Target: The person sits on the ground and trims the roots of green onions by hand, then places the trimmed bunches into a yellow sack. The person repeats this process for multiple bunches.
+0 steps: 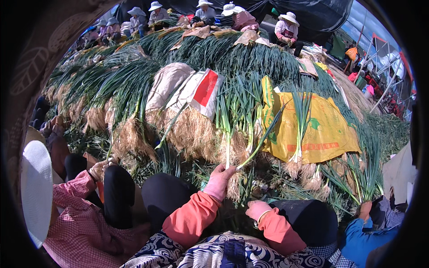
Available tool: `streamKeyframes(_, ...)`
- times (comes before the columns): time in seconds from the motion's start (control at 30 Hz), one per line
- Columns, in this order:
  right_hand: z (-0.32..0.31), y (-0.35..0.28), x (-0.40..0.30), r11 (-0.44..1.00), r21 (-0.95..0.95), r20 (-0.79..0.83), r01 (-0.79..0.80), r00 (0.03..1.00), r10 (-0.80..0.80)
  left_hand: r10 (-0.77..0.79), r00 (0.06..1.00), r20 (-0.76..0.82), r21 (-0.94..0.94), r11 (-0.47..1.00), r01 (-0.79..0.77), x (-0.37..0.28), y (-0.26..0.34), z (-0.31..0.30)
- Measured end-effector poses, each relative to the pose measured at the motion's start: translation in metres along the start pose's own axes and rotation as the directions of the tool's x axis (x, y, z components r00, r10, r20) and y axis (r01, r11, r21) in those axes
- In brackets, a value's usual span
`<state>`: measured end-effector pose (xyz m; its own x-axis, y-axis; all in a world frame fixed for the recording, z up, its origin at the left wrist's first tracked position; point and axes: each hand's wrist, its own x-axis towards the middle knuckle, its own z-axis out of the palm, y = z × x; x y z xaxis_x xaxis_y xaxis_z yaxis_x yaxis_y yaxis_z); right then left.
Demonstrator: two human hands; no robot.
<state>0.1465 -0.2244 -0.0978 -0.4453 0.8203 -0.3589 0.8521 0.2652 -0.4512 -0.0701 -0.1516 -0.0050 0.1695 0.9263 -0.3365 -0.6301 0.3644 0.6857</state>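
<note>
My left hand (217, 184), in a pink glove, grips a green onion (228, 152) by its pale lower stem. Stringy roots (233, 191) hang just under the fingers. From the same grip a second green stalk (259, 144) slants up to the right. Lower down, between my knees, my right hand (257, 210) wears a pink glove too. Its fingers are curled, and whether anything is in them is hidden. Ahead lies a long heap of green onions (231, 100), roots towards me. A small bunch of onions (299, 134) rests on a yellow printed sack (323, 125).
White woven sacks (171, 85) cover part of the heap. At my left sits a person in a checked shirt (90, 231); at my right, a person's blue sleeve (360, 239) is close. Several people in sun hats (288, 28) sit beyond. Leaf scraps (285, 187) litter the ground.
</note>
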Motion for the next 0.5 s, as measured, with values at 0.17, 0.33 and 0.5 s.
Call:
streamKeyframes(0.17, -0.058, -0.053, 0.013, 0.826, 0.515, -0.181, -0.229, 0.913, 0.366, -0.047, 0.999, 0.006, -0.023, 0.999, 0.048, -0.002, -0.012, -0.022)
streamKeyframes(0.33, -0.072, -0.038, 0.048, 0.760, 0.609, -0.590, 0.225, 0.770, 0.244, -0.073, 0.994, 0.075, 0.003, 0.997, 0.073, 0.001, -0.026, -0.024)
streamKeyframes(0.5, -0.072, -0.063, 0.043, 0.750, 0.628, -0.503, 0.207, 0.843, 0.189, 0.043, 0.999, 0.023, 0.086, 0.995, -0.045, 0.002, -0.041, -0.025)
